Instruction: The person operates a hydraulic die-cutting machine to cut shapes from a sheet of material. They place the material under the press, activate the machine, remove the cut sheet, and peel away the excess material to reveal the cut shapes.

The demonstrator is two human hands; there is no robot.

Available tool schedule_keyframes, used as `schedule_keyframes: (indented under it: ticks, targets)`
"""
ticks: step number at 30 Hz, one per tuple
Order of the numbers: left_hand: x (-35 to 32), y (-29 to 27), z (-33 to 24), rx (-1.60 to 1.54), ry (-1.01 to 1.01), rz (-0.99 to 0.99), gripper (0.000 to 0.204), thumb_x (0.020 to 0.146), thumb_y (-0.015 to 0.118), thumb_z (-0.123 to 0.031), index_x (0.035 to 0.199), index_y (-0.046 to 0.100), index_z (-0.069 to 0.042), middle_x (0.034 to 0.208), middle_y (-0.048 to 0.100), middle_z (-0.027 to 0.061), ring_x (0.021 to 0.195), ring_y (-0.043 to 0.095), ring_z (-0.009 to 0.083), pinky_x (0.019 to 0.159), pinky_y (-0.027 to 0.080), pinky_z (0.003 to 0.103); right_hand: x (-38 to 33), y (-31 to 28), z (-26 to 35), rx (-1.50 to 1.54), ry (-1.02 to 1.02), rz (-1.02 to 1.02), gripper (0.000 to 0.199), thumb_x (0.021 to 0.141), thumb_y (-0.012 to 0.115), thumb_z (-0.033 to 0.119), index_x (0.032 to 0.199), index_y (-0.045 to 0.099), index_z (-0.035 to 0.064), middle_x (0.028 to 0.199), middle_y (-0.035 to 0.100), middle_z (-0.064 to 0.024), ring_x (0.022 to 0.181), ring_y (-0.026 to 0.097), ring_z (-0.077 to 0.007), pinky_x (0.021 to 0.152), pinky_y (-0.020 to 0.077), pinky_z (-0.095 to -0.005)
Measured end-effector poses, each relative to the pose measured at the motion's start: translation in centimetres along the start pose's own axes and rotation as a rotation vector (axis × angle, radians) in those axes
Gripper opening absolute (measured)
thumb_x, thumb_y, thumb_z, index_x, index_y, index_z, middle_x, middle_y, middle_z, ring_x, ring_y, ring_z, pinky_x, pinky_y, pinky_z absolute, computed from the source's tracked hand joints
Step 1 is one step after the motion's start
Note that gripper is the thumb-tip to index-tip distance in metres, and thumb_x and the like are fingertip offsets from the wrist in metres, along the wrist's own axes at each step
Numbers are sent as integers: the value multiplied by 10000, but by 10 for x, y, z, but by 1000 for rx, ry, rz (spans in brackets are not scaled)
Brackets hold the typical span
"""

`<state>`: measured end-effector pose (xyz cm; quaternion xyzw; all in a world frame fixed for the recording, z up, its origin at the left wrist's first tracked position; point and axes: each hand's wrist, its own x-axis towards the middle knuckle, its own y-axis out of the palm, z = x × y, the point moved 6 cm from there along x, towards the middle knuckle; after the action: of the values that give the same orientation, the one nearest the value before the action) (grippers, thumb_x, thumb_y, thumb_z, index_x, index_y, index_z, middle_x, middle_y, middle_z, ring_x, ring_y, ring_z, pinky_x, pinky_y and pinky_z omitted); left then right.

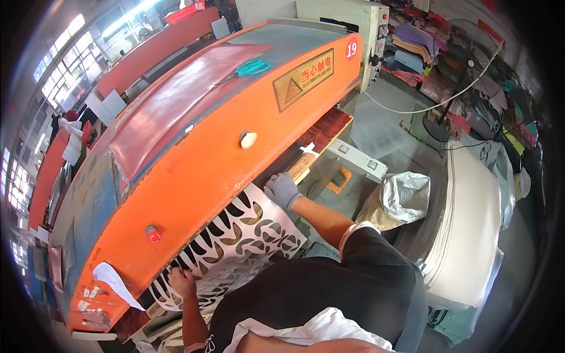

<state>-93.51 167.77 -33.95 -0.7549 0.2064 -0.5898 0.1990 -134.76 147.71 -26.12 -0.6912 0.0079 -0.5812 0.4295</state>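
Observation:
A pale pink sheet (235,226), cut through with many curved openings, hangs out from under the orange cutting press (218,159) and drapes down toward my body. My left hand (182,282) is bare and lies at the sheet's left part, close under the press's lower edge. Its fingers are bent in; what they grip is hard to make out. My right hand (283,189) wears a grey glove and sits by the sheet's far right corner, beside a wooden board (303,165). Its fingers are curled against something dark under the press, which I cannot identify.
On top of the press lie teal-handled scissors (253,67). A red button (153,235) and a light knob (248,140) project from its front. To the right stand an open sack (406,197), a stack of white sheets (471,217) and piles of coloured material (471,88).

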Motion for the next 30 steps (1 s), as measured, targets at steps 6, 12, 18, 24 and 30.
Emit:
schedule_keyframes:
  ticks: [6,12,18,24,30]
  targets:
    - [7,-18,10,19,10,26,156,706,555,-129,816,501,-33,807,543,150,799,483,359,703,384,471,3,2,15,17,71,113,297,832,492,311,731,674,100,783,631,-90,781,585,-267,733,431,-404]
    - [-12,-46,1,7,-1,93,146,706,558,-125,817,529,-36,821,555,137,822,500,352,727,394,468,-24,-17,25,10,121,99,311,825,479,308,714,688,107,798,643,-106,762,598,-277,730,445,-411]
    - [-56,-97,-20,34,117,147,156,711,561,-172,762,496,-39,782,541,169,798,523,383,687,388,514,-81,-57,47,-66,27,-76,224,746,600,245,627,617,56,662,582,-155,645,563,-349,612,440,-460]
    - [-130,-171,-51,1,141,157,130,691,576,-165,759,532,-63,787,554,104,835,524,316,708,389,465,-170,-130,70,1,89,-127,193,786,597,192,655,560,56,661,534,-148,643,526,-357,592,392,-462]
    - [-176,-239,-72,-95,153,63,151,669,590,-155,777,523,-72,797,535,97,822,516,298,706,381,437,-221,-185,94,-40,223,95,195,796,574,190,669,572,43,685,553,-166,653,543,-367,599,413,-463]
